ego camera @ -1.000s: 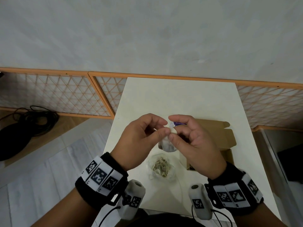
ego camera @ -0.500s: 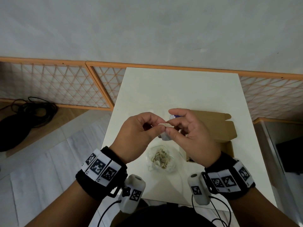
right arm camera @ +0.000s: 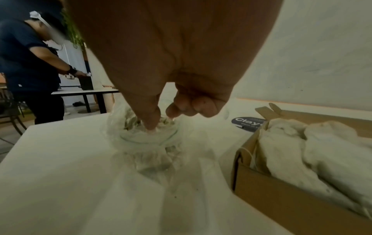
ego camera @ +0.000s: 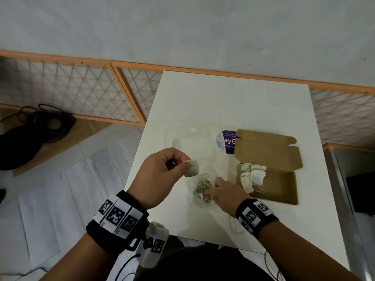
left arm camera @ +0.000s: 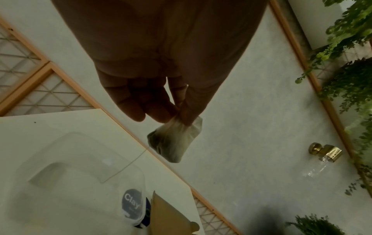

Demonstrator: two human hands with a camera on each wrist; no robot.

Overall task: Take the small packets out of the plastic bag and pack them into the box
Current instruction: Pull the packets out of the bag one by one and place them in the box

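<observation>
Head view, centre of frame: the left hand (ego camera: 162, 175) is raised above the table (ego camera: 203, 102), thumb and fingers pinched on the top of one packet (ego camera: 192, 168), which hangs at the hand's right edge, just above the bag (ego camera: 200, 189). In the left wrist view the same packet (left arm camera: 173, 139) dangles below the fingertips (left arm camera: 159, 116), clear of the table.

Lower centre: the right hand (ego camera: 225, 192) reaches into the open mouth of the bag; in the right wrist view its thumb and forefinger tips (right arm camera: 151, 122) are down among the packets inside, close together, though whether they grip one cannot be told.

Right of the bag: the open box (ego camera: 284, 187) holds several packets (ego camera: 251, 175) at its left end.
</observation>
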